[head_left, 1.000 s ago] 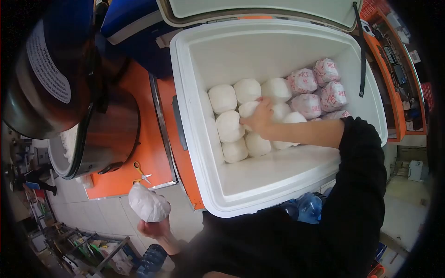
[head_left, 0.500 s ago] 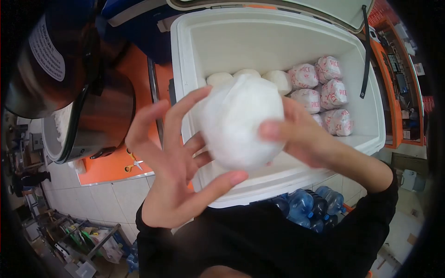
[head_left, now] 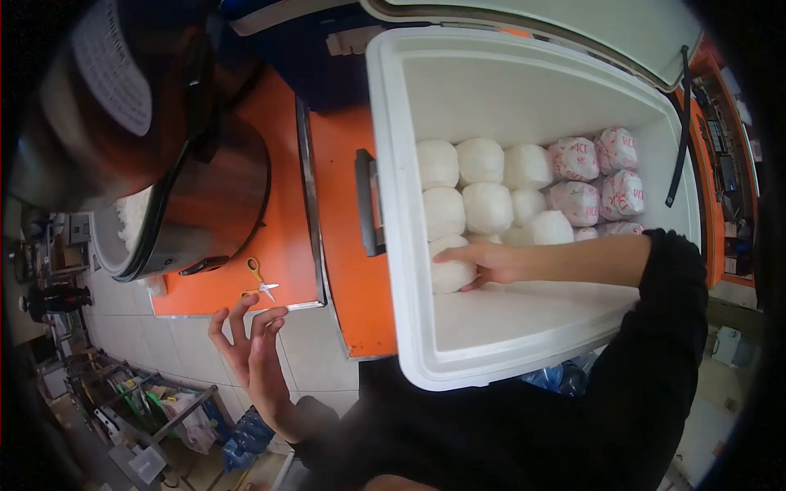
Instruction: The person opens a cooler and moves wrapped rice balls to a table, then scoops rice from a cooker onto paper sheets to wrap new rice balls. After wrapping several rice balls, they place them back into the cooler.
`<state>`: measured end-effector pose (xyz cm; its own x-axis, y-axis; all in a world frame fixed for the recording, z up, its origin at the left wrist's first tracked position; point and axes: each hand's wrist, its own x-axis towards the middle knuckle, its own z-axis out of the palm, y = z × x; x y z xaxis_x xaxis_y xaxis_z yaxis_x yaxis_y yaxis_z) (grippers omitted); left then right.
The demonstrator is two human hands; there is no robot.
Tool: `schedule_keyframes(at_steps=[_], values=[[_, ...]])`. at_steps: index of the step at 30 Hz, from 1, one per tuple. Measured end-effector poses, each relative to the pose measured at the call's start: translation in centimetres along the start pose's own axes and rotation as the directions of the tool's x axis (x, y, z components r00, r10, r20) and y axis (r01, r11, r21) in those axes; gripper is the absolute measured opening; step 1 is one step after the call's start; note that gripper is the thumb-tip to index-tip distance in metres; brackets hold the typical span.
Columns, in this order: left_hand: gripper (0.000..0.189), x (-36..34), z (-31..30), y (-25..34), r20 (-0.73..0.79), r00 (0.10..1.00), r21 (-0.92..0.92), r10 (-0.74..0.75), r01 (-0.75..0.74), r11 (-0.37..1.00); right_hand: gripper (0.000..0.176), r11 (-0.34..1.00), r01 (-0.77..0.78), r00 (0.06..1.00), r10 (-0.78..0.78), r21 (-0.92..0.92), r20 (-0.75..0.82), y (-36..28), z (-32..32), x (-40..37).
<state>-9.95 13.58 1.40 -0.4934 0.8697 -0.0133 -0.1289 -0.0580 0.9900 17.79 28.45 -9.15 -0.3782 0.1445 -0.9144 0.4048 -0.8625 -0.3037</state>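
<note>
Inside a white cooler box (head_left: 395, 245), my right hand (head_left: 496, 263) is closed around a round, white-wrapped rice bundle (head_left: 449, 277) at the near left corner. Several more plain white bundles (head_left: 487, 208) sit in rows beside and behind it, some stacked higher than others. Towards the right end are bundles in paper printed with red lettering (head_left: 574, 159), partly hidden by my forearm. My left hand (head_left: 258, 348) hangs empty to the left of the cooler, fingers apart and slightly curled, near a pair of scissors (head_left: 260, 285).
A rice cooker (head_left: 214, 204) with its lid raised and white rice showing stands on the orange table (head_left: 282, 237). The cooler's lid (head_left: 557, 29) is up at the back, with a black strap (head_left: 681, 123). Water bottles lie below the cooler.
The white bundle, earlier between both hands above the cooler, is now down inside it in my right hand. My left hand let go and moved down and left. The view shifted.
</note>
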Motion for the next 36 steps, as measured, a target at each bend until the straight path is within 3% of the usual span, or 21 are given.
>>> schedule_keyframes(at_steps=[2,5,8,13,15,18,20,22,23,24,25,26,27,28,29,30,31,33,34,36], values=[[0.053,-0.4,-2.2,-0.7,-0.081,0.995,0.005,-0.052,0.052,0.999,0.063,0.984,0.168,0.986,-0.166,-0.062,0.030,0.7,-0.2,-0.3],[0.050,-0.4,-4.2,-1.5,-0.132,0.988,-0.030,-0.081,0.078,0.997,0.080,0.906,0.420,0.902,-0.423,0.054,0.085,3.3,-0.4,2.7],[0.048,0.0,-5.7,-2.1,-0.078,0.993,-0.051,-0.092,0.088,0.995,0.075,0.893,0.119,0.990,-0.141,-0.435,-0.019,1.7,-4.7,2.7],[0.041,0.8,-12.8,-4.3,-0.118,0.989,-0.110,-0.092,0.079,0.991,0.052,0.550,0.031,0.969,-0.220,-0.835,-0.109,-2.6,-4.9,-1.0],[0.039,1.3,-17.7,-5.3,-0.240,0.964,-0.067,-0.112,0.098,0.993,0.043,0.351,-0.028,0.953,-0.273,-0.936,-0.130,-4.7,-3.2,-4.2],[0.038,3.2,-26.5,-7.3,-0.402,0.909,-0.014,-0.113,0.117,0.993,0.030,0.013,-0.229,0.861,-0.463,-0.973,-0.209,-8.2,2.4,-12.2],[0.040,4.7,-33.3,-8.6,-0.518,0.850,0.063,-0.095,0.148,0.987,0.023,-0.074,-0.350,0.727,-0.650,-0.934,-0.221,-9.3,9.6,-17.2],[0.045,7.6,-40.2,-9.4,-0.619,0.781,0.134,-0.082,0.208,0.969,0.017,-0.118,-0.270,0.671,-0.735,-0.956,-0.099,-8.9,19.2,-18.9],[0.048,9.6,-43.1,-9.9,-0.657,0.750,0.151,-0.081,0.236,0.960,0.016,-0.165,-0.145,0.697,-0.717,-0.976,0.018,-8.5,24.0,-18.2],[0.057,12.0,-45.2,-10.2,-0.686,0.728,0.241,-0.001,0.228,0.943,0.016,-0.246,0.043,0.728,-0.656,-0.968,0.199,-8.2,29.3,-16.2],[0.067,14.7,-47.3,-10.4,-0.703,0.707,0.332,0.083,0.223,0.916,0.016,-0.343,0.277,0.689,-0.580,-0.898,0.435,-8.4,34.4,-13.1],[0.080,18.0,-49.5,-11.1,-0.685,0.709,0.466,0.167,0.250,0.848,0.016,-0.310,0.448,0.691,-0.475,-0.838,0.545,-9.0,39.1,-9.9],[0.093,20.6,-51.2,-11.8,-0.656,0.713,0.587,0.247,0.277,0.761,0.024,-0.332,0.609,0.576,-0.440,-0.720,0.689,-9.4,41.9,-5.2],[0.099,22.4,-51.4,-11.8,-0.678,0.701,0.615,0.222,0.375,0.694,0.036,-0.330,0.650,0.607,-0.317,-0.684,0.729,-10.0,44.4,-0.1],[0.105,24.3,-50.9,-11.5,-0.702,0.682,0.633,0.204,0.466,0.618,0.040,-0.403,0.621,0.609,-0.292,-0.672,0.738,-10.8,46.8,6.7],[0.110,26.1,-50.6,-11.2,-0.726,0.660,0.642,0.195,0.548,0.536,0.047,-0.383,0.644,0.478,-0.474,-0.662,0.739,-11.6,49.8,11.5],[0.112,27.1,-50.9,-11.2,-0.688,0.703,0.682,0.181,0.540,0.494,0.057,-0.468,0.632,0.293,-0.594,-0.618,0.749,-12.7,52.4,18.9],[0.114,27.9,-51.5,-11.8,-0.609,0.780,0.757,0.144,0.518,0.398,0.069,-0.395,0.548,0.317,-0.718,-0.738,0.620,-17.0,58.7,27.4],[0.103,28.2,-52.1,-11.9,-0.599,0.795,0.747,0.095,0.511,0.425,0.071,-0.401,0.473,0.298,-0.766,-0.785,0.570,-18.6,61.0,31.5],[0.095,28.3,-53.1,-12.6,-0.512,0.835,0.777,0.204,0.348,0.524,0.074,-0.439,0.378,0.212,-0.816,-0.815,0.538,-21.0,63.7,37.0]])
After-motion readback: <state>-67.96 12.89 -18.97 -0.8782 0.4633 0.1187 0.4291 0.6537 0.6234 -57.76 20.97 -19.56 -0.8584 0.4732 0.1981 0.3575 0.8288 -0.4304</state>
